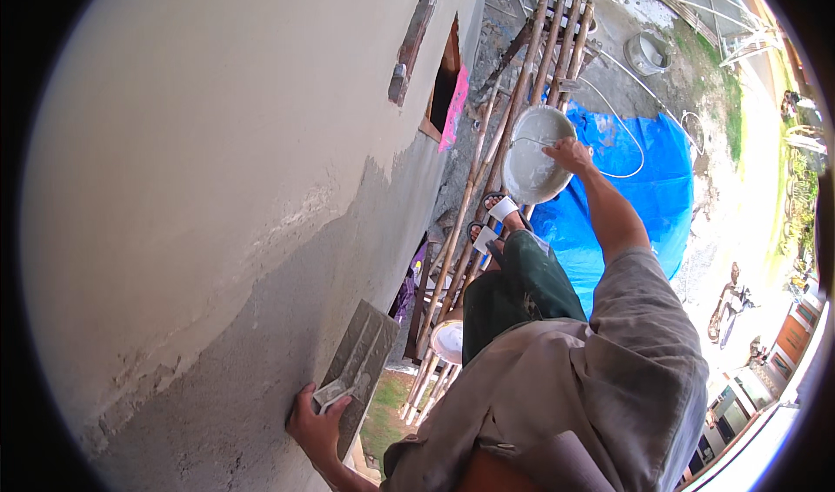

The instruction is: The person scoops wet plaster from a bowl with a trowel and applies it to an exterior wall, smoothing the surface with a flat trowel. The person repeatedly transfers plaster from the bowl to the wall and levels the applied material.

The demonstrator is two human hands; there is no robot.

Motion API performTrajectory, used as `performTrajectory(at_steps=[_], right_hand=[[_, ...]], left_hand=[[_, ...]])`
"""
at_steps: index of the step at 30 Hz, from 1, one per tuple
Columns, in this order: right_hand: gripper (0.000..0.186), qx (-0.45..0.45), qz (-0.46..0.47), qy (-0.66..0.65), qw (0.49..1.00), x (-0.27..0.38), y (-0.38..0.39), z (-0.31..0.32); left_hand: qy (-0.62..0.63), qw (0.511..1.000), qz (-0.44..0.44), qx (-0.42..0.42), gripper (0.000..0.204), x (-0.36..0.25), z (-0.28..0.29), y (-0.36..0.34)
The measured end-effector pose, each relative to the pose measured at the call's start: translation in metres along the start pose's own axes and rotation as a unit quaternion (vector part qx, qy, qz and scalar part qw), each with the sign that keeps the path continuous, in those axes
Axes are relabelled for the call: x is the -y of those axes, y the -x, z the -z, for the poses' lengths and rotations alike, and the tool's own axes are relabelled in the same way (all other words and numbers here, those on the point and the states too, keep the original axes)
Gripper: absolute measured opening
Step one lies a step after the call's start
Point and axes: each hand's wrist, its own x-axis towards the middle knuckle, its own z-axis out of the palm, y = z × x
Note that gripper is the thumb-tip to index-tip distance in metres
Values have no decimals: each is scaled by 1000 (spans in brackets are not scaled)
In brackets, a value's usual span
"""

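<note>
My left hand (320,424) is wrapped round the handle of a rectangular plastering float (361,340). The float is grey with smeared mortar and lies close against the wall (200,187); whether it touches cannot be told. Out to the upper right, my right hand (570,155) is closed on the thin wire handle of a bucket (532,166). Grey, wet-looking residue coats that bucket's inside. On the wall, a darker rough grey patch of plaster (252,388) spreads below a smoother pale area, with a ragged border between them.
Below my sandalled feet (500,209) run bamboo poles (522,100) of a scaffold. A second pale bucket (447,342) stands by the poles. Blue tarpaulin (644,170) covers ground to the right. A round tub (646,53) sits farther off. The wall has a window opening (445,79) with pink sheeting.
</note>
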Motion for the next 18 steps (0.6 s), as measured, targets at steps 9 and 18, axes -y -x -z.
performTrajectory(at_steps=[9,18], right_hand=[[37,67,-58,-3,996,-62,-70,-108],[35,45,-120,-1,992,-96,-84,-131]], left_hand=[[-1,983,153,103,42,37,-8,5],[10,993,104,53,37,-5,3,4]])
